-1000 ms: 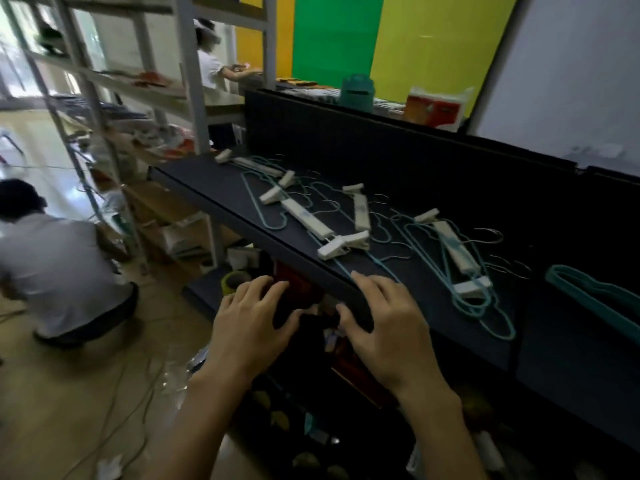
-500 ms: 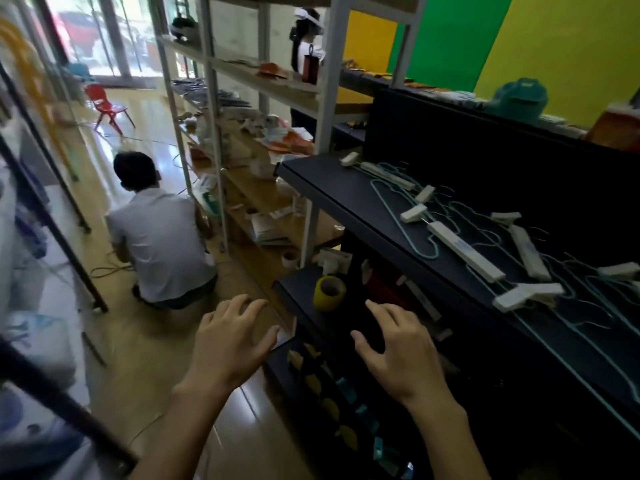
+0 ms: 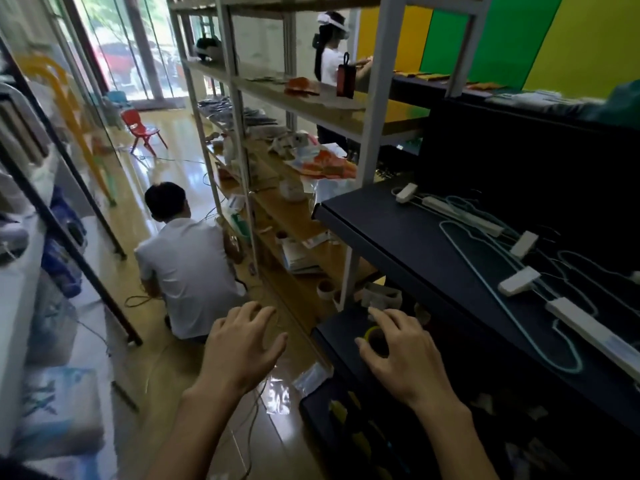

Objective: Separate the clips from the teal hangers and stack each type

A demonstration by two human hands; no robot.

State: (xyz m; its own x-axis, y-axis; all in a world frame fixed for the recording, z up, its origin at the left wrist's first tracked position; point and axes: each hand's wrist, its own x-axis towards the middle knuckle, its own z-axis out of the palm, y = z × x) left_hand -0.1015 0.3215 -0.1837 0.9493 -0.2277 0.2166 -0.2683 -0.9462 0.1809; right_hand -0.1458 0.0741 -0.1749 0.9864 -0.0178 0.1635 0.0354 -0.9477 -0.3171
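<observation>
Teal hangers (image 3: 498, 299) lie tangled on the dark shelf (image 3: 398, 244) at the right, white clips (image 3: 518, 280) still fastened on their wires; none is separated or stacked. Fingers of both hands are spread and relaxed, holding nothing. The left hand (image 3: 242, 344) hovers over the floor, well apart from the shelf; the right hand (image 3: 398, 351) hangs over a lower ledge, above a yellow tape roll (image 3: 375, 336). The head is turned toward a crouching person (image 3: 187, 268), with most of the pile out of frame. A blind reach could snag the interlocked wires, dragging several hangers off the shelf edge.
</observation>
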